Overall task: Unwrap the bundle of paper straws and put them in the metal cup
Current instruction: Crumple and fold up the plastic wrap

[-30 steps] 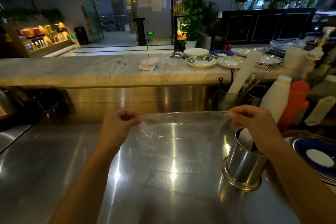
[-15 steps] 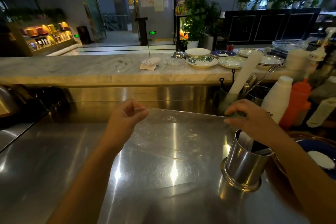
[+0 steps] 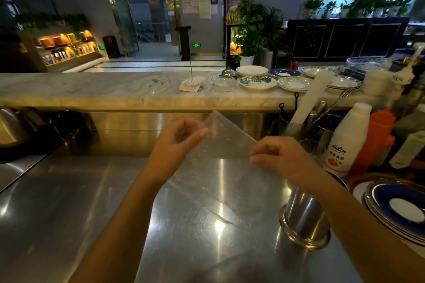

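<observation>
You brought both hands closer, folding the clear plastic wrapper sheet (image 3: 226, 142): left hand (image 3: 179, 142) and right hand (image 3: 278, 156) fingers pinched its corners. Cylindrical metal cup (image 3: 303, 218) stood on steel surface (image 3: 92, 213) under right wrist; contents hidden. Unwrap prob. done.

Clear plastic wrapper (image 3: 226, 145) pinched between left hand (image 3: 177, 142) and right hand (image 3: 279, 156) above steel counter (image 3: 92, 202), metal cup (image 3: 303, 218) beside.

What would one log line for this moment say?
left hand: pinching clear plastic wrapper | right hand: pinching same wrapper | shiny metal cup: upright on steel counter
</observation>
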`<state>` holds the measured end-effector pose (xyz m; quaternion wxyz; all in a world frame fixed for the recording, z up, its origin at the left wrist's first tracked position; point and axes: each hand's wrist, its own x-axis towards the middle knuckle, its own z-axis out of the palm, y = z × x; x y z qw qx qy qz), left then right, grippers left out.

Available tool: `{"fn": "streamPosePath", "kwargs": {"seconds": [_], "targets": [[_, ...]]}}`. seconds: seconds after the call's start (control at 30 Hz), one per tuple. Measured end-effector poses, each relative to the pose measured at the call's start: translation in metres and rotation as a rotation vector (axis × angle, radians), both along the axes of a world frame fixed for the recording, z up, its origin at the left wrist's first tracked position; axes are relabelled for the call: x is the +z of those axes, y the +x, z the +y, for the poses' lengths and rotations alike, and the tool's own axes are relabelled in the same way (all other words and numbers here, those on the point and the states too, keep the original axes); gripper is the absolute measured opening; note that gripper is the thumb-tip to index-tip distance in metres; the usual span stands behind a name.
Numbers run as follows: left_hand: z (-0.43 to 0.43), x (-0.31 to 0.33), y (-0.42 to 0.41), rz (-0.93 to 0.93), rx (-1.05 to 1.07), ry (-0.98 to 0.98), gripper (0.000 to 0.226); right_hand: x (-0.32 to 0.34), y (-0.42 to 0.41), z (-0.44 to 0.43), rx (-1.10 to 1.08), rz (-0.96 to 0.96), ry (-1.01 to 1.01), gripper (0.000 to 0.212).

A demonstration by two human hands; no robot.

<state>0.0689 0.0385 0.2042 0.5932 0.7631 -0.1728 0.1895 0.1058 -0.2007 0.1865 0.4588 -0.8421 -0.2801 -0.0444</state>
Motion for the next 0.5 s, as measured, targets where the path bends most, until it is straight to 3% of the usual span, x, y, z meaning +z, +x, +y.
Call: {"fn": "streamPosePath", "kwargs": {"seconds": [0.13, 0.27, 0.3, 0.4, 0.47, 0.5], "targets": [[0.022, -0.017, 0.008, 0.220, 0.018, -0.290, 0.025, -0.003, 0.003, -0.017, -0.034, 0.106, 0.260, 0.010], [0.028, -0.040, 0.014, 0.375, -0.277, -0.524, 0.034, -0.006, 0.003, -0.024, -0.047, 0.174, 0.474, 0.016], [0.023, -0.046, 0.015, 0.428, -0.339, -0.549, 0.046, -0.007, 0.004, -0.025, -0.049, 0.205, 0.530, 0.017], [0.002, -0.062, 0.013, 0.524, -0.414, -0.456, 0.080, -0.011, 0.006, -0.024, -0.062, 0.285, 0.631, 0.019], [-0.013, -0.067, 0.012, 0.483, -0.342, -0.324, 0.077, -0.013, 0.006, -0.023, -0.076, 0.309, 0.671, 0.017], [-0.017, -0.068, 0.013, 0.445, -0.279, -0.282, 0.063, -0.014, 0.007, -0.024, -0.087, 0.317, 0.688, 0.017]]}}
